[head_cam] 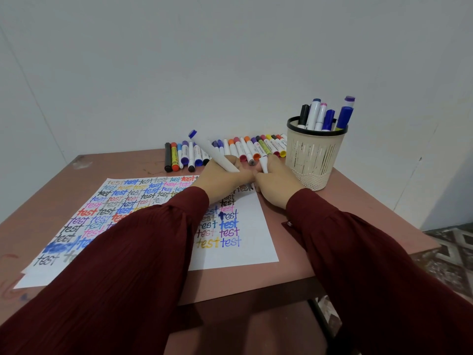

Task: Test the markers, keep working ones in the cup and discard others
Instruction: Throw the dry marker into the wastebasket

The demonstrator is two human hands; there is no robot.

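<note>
Your dark red sleeves [133,252] reach over the paper [250,249]. Your left hand [222,176] grips a white marker [217,155]; your right hand [277,183] pinches a white piece [263,163], probably its cap. I think you are at capping; next, a working one goes into the cup [314,160], near your right hand.

cup [313,160] and marker row [230,149] crowd the table's [332,226] far edge.
</note>
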